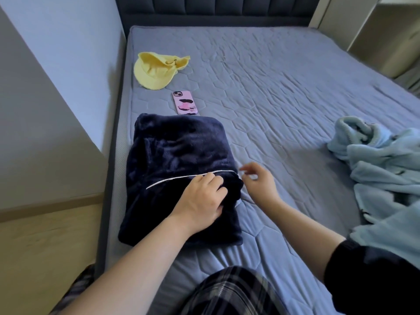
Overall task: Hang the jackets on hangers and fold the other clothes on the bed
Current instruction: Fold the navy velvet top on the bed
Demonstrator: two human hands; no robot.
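A dark navy fleece garment (177,155) with white piping lies folded into a rectangle on the left side of the bed (284,92). My left hand (200,198) rests on its lower right part, fingers curled into the fabric near the piping. My right hand (259,180) hovers just right of the garment's edge, fingers loosely bent and holding nothing. A crumpled light blue fleece garment (381,169) lies unfolded at the right edge of the bed.
A yellow cap (156,69) and a pink phone (185,103) lie on the bed beyond the navy garment. A padded dark headboard (216,10) stands at the far end. A wall and wooden ledge (45,223) run along the left side.
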